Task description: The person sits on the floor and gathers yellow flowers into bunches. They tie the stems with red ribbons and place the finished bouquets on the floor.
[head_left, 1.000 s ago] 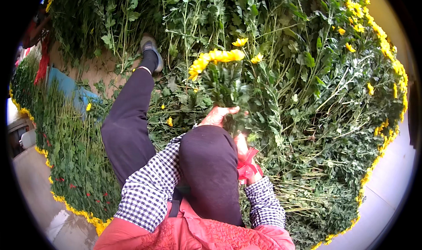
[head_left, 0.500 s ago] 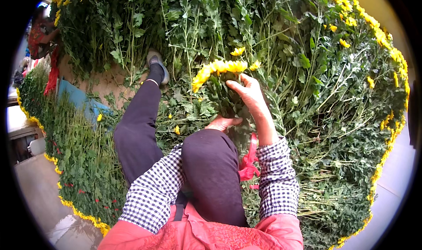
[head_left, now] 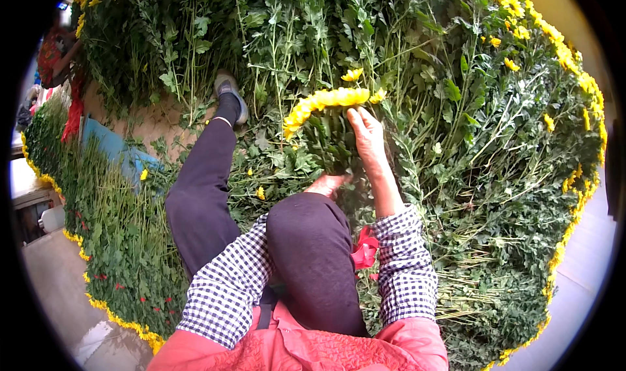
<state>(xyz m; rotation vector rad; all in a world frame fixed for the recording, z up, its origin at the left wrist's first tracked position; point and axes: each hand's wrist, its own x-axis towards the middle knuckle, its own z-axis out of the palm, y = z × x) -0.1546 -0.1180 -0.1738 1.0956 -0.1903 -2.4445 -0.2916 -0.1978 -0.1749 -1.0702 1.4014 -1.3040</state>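
Moving up from beside the red ribbon over the last second, the right hand now touches just under the yellow flower heads; can't tell if it's pinching. Left hand, partly hidden, stays wrapped round the chrysanthemum bunch just beyond the right knee, so both ends are now handled.
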